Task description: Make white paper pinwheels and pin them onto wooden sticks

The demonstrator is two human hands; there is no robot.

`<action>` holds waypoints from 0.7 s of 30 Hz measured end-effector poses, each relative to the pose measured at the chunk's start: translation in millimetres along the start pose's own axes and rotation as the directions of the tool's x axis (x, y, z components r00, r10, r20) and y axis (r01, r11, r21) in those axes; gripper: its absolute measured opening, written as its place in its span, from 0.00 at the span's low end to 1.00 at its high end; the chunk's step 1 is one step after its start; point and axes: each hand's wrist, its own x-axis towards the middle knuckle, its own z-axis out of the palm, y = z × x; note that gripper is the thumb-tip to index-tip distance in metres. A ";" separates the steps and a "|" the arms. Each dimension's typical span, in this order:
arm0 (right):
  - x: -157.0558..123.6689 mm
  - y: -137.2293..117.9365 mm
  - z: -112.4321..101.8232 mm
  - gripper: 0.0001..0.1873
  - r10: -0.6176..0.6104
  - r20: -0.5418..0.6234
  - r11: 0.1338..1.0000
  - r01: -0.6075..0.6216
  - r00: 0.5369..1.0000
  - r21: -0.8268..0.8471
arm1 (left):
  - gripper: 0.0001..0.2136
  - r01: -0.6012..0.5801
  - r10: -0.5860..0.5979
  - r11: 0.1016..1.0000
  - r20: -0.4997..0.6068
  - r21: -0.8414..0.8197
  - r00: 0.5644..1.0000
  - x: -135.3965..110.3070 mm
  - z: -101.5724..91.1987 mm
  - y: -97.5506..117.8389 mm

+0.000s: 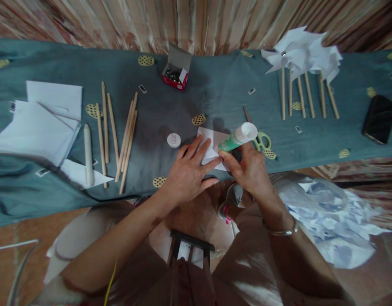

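Note:
My left hand (191, 170) lies with fingers spread on a small white sheet of paper (209, 146), pressing it to the cloth. In my right hand (248, 165) is a green and white glue stick (235, 138), tilted, its lower end down at the paper by my left fingertips. The glue's contact with the sheet is hidden by my fingers. A round white cap (173, 140) sits on the cloth left of the paper. Just behind my right hand lie scissors (262, 141) with pale green handles, partly covered by the glue stick.
Wooden sticks (127, 144) and stacked white paper (49, 127) lie to the left, with a white marker-like tube (88, 155). An opened red box (175, 76) of small metal pieces stands behind. Paper pinwheels (305, 55) and a black phone (379, 119) are at right; a bag of paper scraps (336, 229) is below.

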 end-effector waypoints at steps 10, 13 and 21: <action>4.7 -2.7 0.3 0.15 0.002 0.011 1.000 -0.002 1.000 0.013 | 0.26 0.000 0.000 1.000 -0.003 0.005 1.000 -1.3 1.4 -0.9; 5.8 -2.3 1.4 0.16 0.009 0.021 1.000 -0.009 1.000 0.015 | 0.27 0.002 -0.002 1.000 -0.004 0.000 1.000 -1.0 1.5 -1.2; 7.7 -2.6 4.7 0.17 0.000 0.014 1.000 0.000 1.000 -0.008 | 0.26 0.001 -0.001 1.000 -0.007 0.003 1.000 -0.6 0.9 -0.2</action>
